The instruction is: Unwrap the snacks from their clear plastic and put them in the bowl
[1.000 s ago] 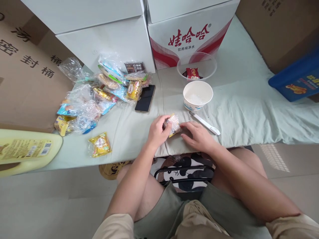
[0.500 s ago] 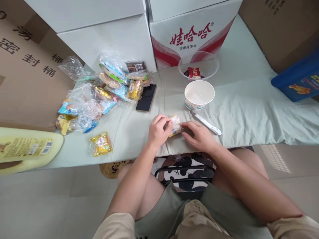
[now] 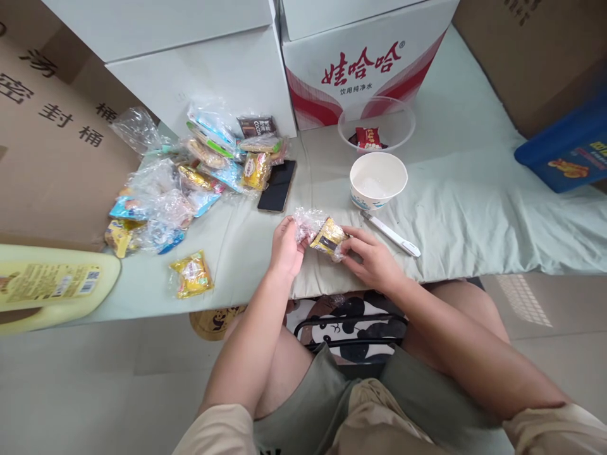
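The left hand [image 3: 285, 248] pinches a clear wrap [image 3: 308, 220]; the right hand [image 3: 374, 256] grips a yellow packet [image 3: 329, 235], near the white bowl [image 3: 366, 201].

Left hand [image 3: 285, 249] has moved outward, clear wrap [image 3: 309, 221] now bunched at its fingers — beside right hand [image 3: 377, 258], yellow packet [image 3: 331, 232] now shows dark patch [image 3: 326, 244].

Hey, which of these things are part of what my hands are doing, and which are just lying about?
In use:
- clear wrapper, in your left hand
- gold packet, in your right hand

Apparently just lying about, untouched:
- yellow packet
- snack pile
- phone
- paper bowl
- white tool
- clear bowl
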`<control>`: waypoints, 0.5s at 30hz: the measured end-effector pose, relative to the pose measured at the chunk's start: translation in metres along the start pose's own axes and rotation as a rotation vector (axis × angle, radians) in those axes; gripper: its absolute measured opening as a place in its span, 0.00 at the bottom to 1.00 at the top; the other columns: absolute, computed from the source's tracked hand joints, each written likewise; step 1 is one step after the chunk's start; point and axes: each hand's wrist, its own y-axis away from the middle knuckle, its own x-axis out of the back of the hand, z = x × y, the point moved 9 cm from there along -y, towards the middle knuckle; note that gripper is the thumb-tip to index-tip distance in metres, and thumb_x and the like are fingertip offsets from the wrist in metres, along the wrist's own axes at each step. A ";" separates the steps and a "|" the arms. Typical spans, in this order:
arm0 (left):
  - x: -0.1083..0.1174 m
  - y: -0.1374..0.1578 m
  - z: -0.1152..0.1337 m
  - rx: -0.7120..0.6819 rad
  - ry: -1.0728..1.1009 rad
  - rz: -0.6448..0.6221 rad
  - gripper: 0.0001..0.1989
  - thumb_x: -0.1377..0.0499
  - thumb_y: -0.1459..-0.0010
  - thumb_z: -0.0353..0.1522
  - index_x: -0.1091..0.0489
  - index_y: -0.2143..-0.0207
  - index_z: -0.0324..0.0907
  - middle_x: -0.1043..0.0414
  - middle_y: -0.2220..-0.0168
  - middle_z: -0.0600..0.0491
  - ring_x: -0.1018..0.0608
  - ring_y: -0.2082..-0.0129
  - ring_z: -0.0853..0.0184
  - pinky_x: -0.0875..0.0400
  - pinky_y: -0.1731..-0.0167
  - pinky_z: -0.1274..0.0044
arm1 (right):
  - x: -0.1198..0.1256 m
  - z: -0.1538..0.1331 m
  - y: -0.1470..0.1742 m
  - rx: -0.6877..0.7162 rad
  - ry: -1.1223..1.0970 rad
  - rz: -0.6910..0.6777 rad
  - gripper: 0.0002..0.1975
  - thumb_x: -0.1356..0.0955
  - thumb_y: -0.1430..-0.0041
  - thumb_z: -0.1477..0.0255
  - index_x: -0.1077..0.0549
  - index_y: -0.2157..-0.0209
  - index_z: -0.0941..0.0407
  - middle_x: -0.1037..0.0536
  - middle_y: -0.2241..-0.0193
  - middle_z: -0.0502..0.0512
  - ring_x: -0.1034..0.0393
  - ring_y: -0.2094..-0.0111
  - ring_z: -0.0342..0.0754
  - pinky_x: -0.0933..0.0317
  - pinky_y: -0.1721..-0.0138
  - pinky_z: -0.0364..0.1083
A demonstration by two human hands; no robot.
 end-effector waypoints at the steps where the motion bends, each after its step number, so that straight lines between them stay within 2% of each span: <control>1: 0.001 0.000 0.001 -0.004 0.013 0.009 0.13 0.33 0.54 0.35 0.35 0.73 0.41 0.32 0.76 0.58 0.29 0.78 0.74 0.36 0.78 0.81 | 0.003 -0.001 0.000 0.009 0.018 0.034 0.03 0.33 0.39 0.76 0.29 0.66 0.54 0.25 0.45 0.63 0.26 0.48 0.56 0.30 0.50 0.55; 4: 0.010 -0.003 0.005 -0.037 0.046 0.077 0.12 0.33 0.54 0.35 0.34 0.72 0.41 0.32 0.76 0.58 0.28 0.78 0.74 0.36 0.78 0.82 | 0.012 0.000 0.002 0.013 0.037 0.114 0.05 0.34 0.40 0.78 0.30 0.66 0.53 0.22 0.50 0.60 0.26 0.49 0.56 0.31 0.50 0.56; 7: 0.026 -0.005 0.013 -0.081 0.072 0.197 0.11 0.35 0.55 0.34 0.35 0.74 0.41 0.33 0.77 0.59 0.30 0.79 0.75 0.38 0.78 0.82 | 0.019 0.007 0.002 -0.023 0.032 0.139 0.11 0.36 0.43 0.81 0.29 0.63 0.52 0.20 0.62 0.55 0.25 0.58 0.54 0.31 0.56 0.54; 9: 0.034 -0.007 0.017 -0.085 0.071 0.251 0.11 0.35 0.55 0.35 0.36 0.74 0.42 0.34 0.77 0.59 0.31 0.79 0.75 0.38 0.78 0.82 | 0.023 0.014 0.001 -0.067 0.050 0.148 0.15 0.37 0.45 0.82 0.27 0.60 0.52 0.22 0.65 0.55 0.26 0.62 0.53 0.32 0.58 0.53; 12: 0.042 -0.008 0.021 -0.051 0.037 0.263 0.13 0.37 0.52 0.41 0.35 0.71 0.43 0.33 0.75 0.57 0.31 0.78 0.74 0.38 0.78 0.81 | 0.028 0.021 -0.001 -0.097 0.051 0.128 0.16 0.39 0.47 0.82 0.24 0.63 0.53 0.25 0.64 0.57 0.28 0.61 0.53 0.32 0.58 0.53; 15: 0.040 -0.007 0.030 -0.119 -0.093 0.192 0.15 0.41 0.47 0.45 0.33 0.66 0.44 0.30 0.68 0.54 0.28 0.71 0.70 0.34 0.74 0.80 | 0.029 0.022 -0.002 -0.097 -0.021 0.078 0.14 0.39 0.46 0.78 0.23 0.65 0.54 0.25 0.57 0.60 0.27 0.54 0.55 0.33 0.52 0.55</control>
